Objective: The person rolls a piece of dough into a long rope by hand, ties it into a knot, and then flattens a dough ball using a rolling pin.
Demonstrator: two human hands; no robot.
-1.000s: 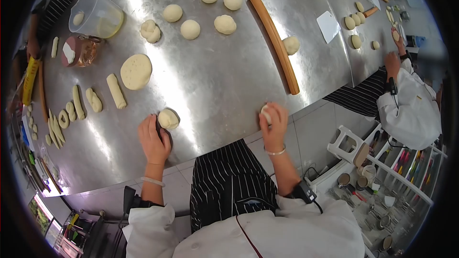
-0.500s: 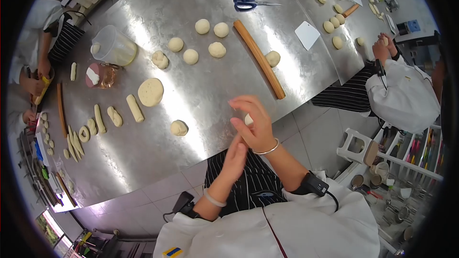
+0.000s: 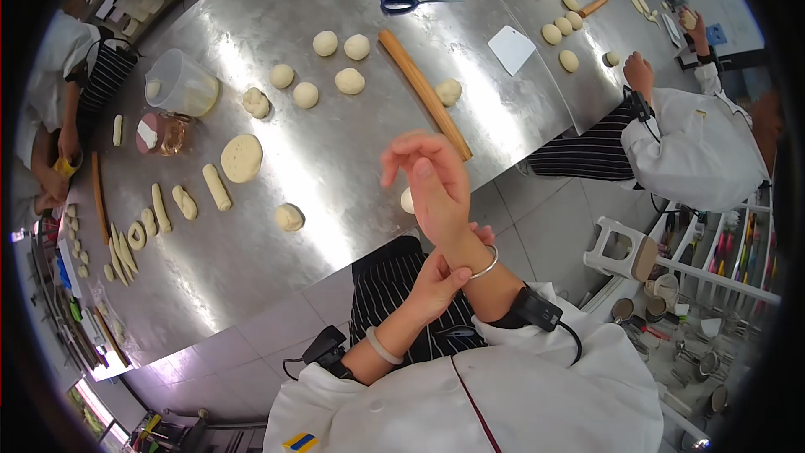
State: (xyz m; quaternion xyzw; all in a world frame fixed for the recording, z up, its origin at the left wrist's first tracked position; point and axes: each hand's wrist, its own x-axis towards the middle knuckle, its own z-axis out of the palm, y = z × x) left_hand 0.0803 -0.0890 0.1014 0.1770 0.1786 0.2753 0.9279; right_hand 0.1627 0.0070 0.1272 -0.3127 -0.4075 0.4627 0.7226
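Note:
My left hand (image 3: 434,285) is wrapped round my right wrist, its thumb and fingertips at the silver bangle (image 3: 490,265). Raised above the table's front edge, my right hand (image 3: 438,189) holds nothing; its fingers are loosely bent and apart from the palm. Partly hidden behind it lies a dough ball (image 3: 407,200). A wooden rolling pin (image 3: 423,91) rests just beyond my right fingers, with another dough ball (image 3: 449,91) against its right side. Left of my hands sit a single dough ball (image 3: 289,217) and a flat dough round (image 3: 241,158).
Several shaped dough pieces (image 3: 161,207) line the left of the steel table (image 3: 251,273). A plastic jug (image 3: 183,84), scissors (image 3: 399,0) and a white scraper (image 3: 511,49) lie farther back. Co-workers stand at both sides; a white stool (image 3: 619,250) is at right.
My left hand has slid down from my right palm to grip the right wrist. My right hand has turned upward. The view has shifted; the right-hand co-worker's hands have moved apart.

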